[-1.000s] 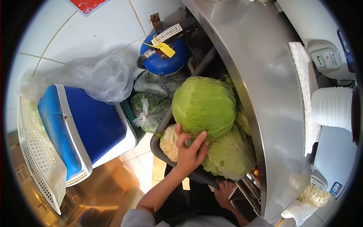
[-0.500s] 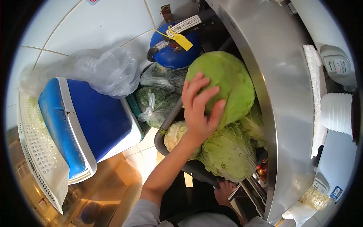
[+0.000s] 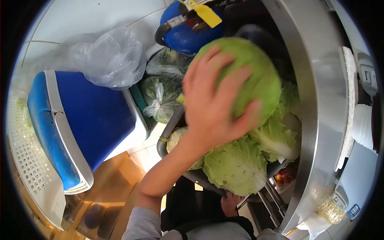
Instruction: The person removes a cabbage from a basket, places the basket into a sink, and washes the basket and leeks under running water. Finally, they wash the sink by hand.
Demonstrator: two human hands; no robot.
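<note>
Green cabbage (image 3: 262, 80), held by our left hand (image 3: 212, 102) with fingers spread wide across it, looms nearer us above the dark crate (image 3: 171, 125) than a moment ago, baring more leafy heads (image 3: 237, 165), while what our right hand (image 3: 231, 204) grips we cannot tell.

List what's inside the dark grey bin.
Pale green leafy heads show in the dark grey bin, with a cream-coloured vegetable at one side. The left hand covers part of a round cabbage above; anything beneath the heads is hidden.
</note>
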